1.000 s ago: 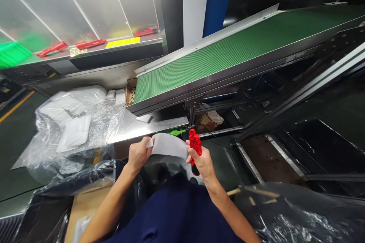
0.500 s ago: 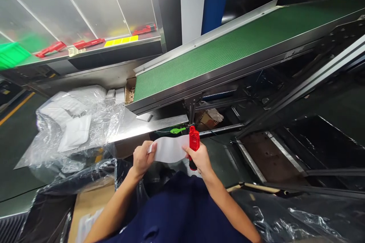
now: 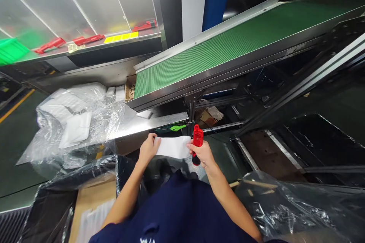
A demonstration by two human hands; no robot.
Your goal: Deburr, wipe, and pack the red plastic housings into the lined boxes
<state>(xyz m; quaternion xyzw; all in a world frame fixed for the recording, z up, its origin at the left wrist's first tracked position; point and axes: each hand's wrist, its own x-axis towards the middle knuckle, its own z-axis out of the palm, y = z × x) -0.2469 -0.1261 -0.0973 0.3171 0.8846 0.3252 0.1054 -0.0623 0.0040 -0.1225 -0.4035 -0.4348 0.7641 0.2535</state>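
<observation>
Between my two hands stretches a thin white foam pouch (image 3: pixel 173 147), nearly flat; I cannot see whether its mouth is open. My left hand (image 3: pixel 147 149) pinches its left end between thumb and fingers. My right hand (image 3: pixel 203 155) is closed on its right end and also grips a red tool-like plastic part (image 3: pixel 198 136) with a black lower end. That red part stands roughly upright beside the pouch, not inside it. Behind my hands, a bright green object (image 3: pixel 178 128) lies by the metal table's edge.
White pouches (image 3: pixel 76 127) lie in clear plastic on the metal table (image 3: pixel 137 124). A green conveyor belt (image 3: pixel 199 59) slopes up to the right. Several red parts (image 3: pixel 88 39) lie on the shelf at upper left. A plastic-lined box (image 3: pixel 85 193) stands at lower left.
My left hand has moved slightly right and up. The pouch, curved before, is now straighter. My right hand and the red part have shifted a little to the right.
</observation>
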